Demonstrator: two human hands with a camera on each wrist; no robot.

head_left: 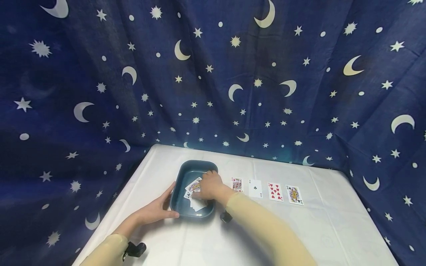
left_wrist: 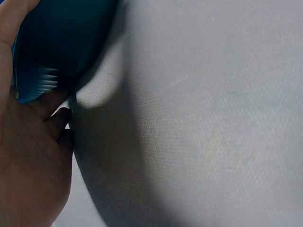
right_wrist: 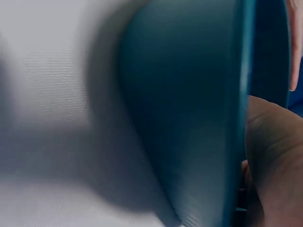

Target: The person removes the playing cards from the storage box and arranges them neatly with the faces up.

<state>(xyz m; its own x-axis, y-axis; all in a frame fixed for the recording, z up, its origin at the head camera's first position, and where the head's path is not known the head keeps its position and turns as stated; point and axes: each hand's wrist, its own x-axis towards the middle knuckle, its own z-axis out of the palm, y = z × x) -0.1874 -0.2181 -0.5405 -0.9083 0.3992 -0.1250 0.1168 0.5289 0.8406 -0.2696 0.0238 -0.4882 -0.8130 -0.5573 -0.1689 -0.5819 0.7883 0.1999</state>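
Observation:
A dark teal rectangular tub (head_left: 177, 192) with rounded corners stands on the white table. Inside it lies a loose pile of playing cards (head_left: 194, 186), a face card among them. Against the tub's left side and near corner rests my left hand (head_left: 155, 210), thumb and fingers spread along the outside wall. My right hand (head_left: 209, 186) reaches over the right rim into the tub, its thumb by the cards. In the right wrist view the tub wall (right_wrist: 189, 104) hides most of those fingers, so whether they pinch a card is unclear.
Right of the tub, face up in a row, lie a red face card (head_left: 237, 184), an ace of clubs (head_left: 255, 188), a hearts number card (head_left: 275, 192) and a black face card (head_left: 294, 195). A dark blue curtain (head_left: 219, 96) with moons and stars hangs behind the table (head_left: 332, 221).

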